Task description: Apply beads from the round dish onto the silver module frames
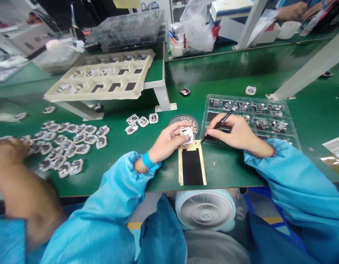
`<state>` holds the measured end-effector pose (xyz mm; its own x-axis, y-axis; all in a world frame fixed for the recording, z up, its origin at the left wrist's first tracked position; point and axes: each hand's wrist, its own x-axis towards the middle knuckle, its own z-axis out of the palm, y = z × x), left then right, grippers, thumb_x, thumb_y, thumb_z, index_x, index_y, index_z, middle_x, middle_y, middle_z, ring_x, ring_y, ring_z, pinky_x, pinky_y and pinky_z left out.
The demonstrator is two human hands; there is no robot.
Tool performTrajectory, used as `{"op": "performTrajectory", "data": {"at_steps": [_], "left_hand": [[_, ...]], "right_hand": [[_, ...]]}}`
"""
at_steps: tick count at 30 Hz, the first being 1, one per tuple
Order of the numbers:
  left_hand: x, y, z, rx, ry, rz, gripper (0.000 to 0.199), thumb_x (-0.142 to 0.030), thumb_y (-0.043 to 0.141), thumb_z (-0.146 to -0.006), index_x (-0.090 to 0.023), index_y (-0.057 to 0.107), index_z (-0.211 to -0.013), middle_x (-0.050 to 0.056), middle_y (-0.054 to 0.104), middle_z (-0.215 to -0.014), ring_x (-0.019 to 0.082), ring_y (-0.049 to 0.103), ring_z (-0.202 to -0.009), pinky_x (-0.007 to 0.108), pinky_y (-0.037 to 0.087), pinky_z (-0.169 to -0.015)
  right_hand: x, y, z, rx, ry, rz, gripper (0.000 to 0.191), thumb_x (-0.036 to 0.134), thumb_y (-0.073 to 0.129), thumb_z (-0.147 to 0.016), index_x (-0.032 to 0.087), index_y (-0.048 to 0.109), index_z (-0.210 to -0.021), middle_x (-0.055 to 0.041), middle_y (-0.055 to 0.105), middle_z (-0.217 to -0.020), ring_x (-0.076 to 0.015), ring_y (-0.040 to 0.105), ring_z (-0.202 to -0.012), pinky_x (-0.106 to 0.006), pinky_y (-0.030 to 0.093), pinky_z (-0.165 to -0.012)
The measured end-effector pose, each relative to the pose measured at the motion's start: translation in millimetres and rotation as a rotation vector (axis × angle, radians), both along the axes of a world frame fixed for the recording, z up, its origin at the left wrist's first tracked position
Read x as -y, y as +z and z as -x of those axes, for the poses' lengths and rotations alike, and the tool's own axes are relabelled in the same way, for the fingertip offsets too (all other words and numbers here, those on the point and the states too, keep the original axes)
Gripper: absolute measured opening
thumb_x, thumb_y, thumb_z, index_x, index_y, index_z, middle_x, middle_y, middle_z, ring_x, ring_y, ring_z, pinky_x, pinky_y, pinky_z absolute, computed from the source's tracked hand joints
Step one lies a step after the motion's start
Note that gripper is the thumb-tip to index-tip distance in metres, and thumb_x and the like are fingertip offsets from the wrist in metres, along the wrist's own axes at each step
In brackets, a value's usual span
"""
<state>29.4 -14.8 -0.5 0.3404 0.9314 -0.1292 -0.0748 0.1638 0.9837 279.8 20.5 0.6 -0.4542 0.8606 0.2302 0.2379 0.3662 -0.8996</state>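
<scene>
My left hand [172, 140] is closed around a small white square housing with metal parts inside [187, 135]. Between the thumb and fingers of my right hand [232, 130] is a pair of black tweezers [223, 119], its tip down by the upper right corner of a black sheet with a pale yellow border [193, 167]. Just behind my left fingers sits a round dish of tiny parts [183, 118], partly hidden. Under and behind my right hand lies a clear compartment tray [291, 126] with small metal parts in several pockets.
Many white housings [83, 148] cover the table at left, where a co-worker's hand [10, 152] reaches in. A cream tray [98, 91] rests on a raised stand [161, 96]. Single pieces [185, 91] lie farther back. A slanted white post [309, 69] stands at right.
</scene>
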Motion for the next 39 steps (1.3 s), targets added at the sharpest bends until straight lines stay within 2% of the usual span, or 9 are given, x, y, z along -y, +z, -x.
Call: {"op": "performTrajectory", "data": {"at_steps": [3, 7, 11, 14, 16, 23, 29, 33, 39], "left_hand": [[1, 4.3, -3, -0.042, 0.058, 0.002, 0.038, -0.035, 0.079, -0.082, -0.013, 0.064, -0.110, 0.005, 0.069, -0.081, 0.012, 0.063, -0.062, 0.021, 0.052, -0.052], [6, 4.2, -7, -0.102, -0.026, 0.037, 0.032, -0.034, 0.078, -0.083, -0.013, 0.062, -0.102, 0.004, 0.068, -0.075, 0.014, 0.065, -0.058, 0.022, 0.053, -0.048], [14, -5.1, -7, -0.297, -0.135, -0.023, 0.022, -0.028, 0.072, -0.086, -0.015, 0.062, -0.101, 0.005, 0.070, -0.082, 0.016, 0.069, -0.063, 0.023, 0.057, -0.052], [18, -12.0, -4, -0.480, -0.167, -0.118, 0.019, -0.029, 0.067, -0.089, -0.018, 0.063, -0.104, 0.003, 0.071, -0.086, 0.014, 0.070, -0.064, 0.023, 0.058, -0.058], [19, -13.8, -4, -0.519, -0.171, -0.115, 0.018, -0.029, 0.065, -0.090, -0.019, 0.062, -0.105, 0.002, 0.071, -0.085, 0.014, 0.070, -0.063, 0.023, 0.057, -0.058], [18, -13.2, -5, -0.449, -0.153, -0.040, 0.017, -0.027, 0.064, -0.090, -0.018, 0.060, -0.104, 0.002, 0.070, -0.086, 0.015, 0.071, -0.061, 0.021, 0.057, -0.052], [16, -15.9, -7, -0.366, -0.108, 0.074, 0.019, -0.017, 0.061, -0.087, -0.017, 0.056, -0.105, 0.005, 0.072, -0.085, 0.019, 0.072, -0.060, 0.023, 0.057, -0.047], [14, -13.5, -11, -0.315, -0.075, 0.135, 0.022, -0.011, 0.060, -0.084, -0.016, 0.056, -0.105, 0.004, 0.071, -0.081, 0.019, 0.072, -0.060, 0.022, 0.057, -0.045], [14, -8.8, -13, -0.273, -0.070, 0.158, 0.019, -0.014, 0.060, -0.087, -0.015, 0.055, -0.105, 0.004, 0.071, -0.078, 0.018, 0.071, -0.057, 0.021, 0.054, -0.042]], "right_hand": [[-2, -6.2, 0, 0.146, 0.081, -0.117, 0.023, 0.039, 0.075, -0.083, 0.018, 0.071, -0.090, -0.0039, 0.072, -0.090, -0.0135, 0.067, -0.082, -0.027, 0.056, -0.077], [-4, -9.7, 0, 0.201, 0.145, -0.145, 0.024, 0.041, 0.071, -0.086, 0.017, 0.072, -0.094, -0.0035, 0.073, -0.094, -0.0129, 0.067, -0.085, -0.026, 0.055, -0.080], [-5, -10.8, 2, 0.182, 0.131, -0.165, 0.023, 0.039, 0.072, -0.086, 0.017, 0.072, -0.094, -0.0035, 0.073, -0.093, -0.0125, 0.067, -0.085, -0.025, 0.054, -0.080], [-6, -13.2, 2, 0.165, 0.087, -0.215, 0.022, 0.037, 0.071, -0.086, 0.017, 0.072, -0.095, -0.0033, 0.073, -0.094, -0.0123, 0.068, -0.086, -0.024, 0.053, -0.081], [-8, -15.3, 2, 0.168, 0.067, -0.246, 0.021, 0.037, 0.071, -0.087, 0.017, 0.072, -0.095, -0.0030, 0.072, -0.095, -0.0122, 0.068, -0.088, -0.024, 0.053, -0.082], [-9, -18.7, 2, 0.184, 0.081, -0.233, 0.021, 0.037, 0.070, -0.087, 0.017, 0.072, -0.095, -0.0028, 0.072, -0.094, -0.0120, 0.068, -0.086, -0.025, 0.054, -0.080], [0, -3.4, 2, 0.087, 0.032, -0.221, 0.015, 0.032, 0.071, -0.087, 0.018, 0.071, -0.091, -0.0028, 0.072, -0.092, -0.0126, 0.068, -0.086, -0.027, 0.055, -0.083], [8, 2.0, 4, 0.004, 0.061, -0.365, 0.010, 0.023, 0.074, -0.084, 0.020, 0.070, -0.093, -0.0017, 0.073, -0.093, -0.0138, 0.068, -0.090, -0.032, 0.053, -0.087], [10, -4.0, 8, 0.079, 0.161, -0.529, 0.014, 0.018, 0.074, -0.084, 0.022, 0.071, -0.097, -0.0002, 0.074, -0.096, -0.0135, 0.066, -0.091, -0.034, 0.048, -0.088]]}}
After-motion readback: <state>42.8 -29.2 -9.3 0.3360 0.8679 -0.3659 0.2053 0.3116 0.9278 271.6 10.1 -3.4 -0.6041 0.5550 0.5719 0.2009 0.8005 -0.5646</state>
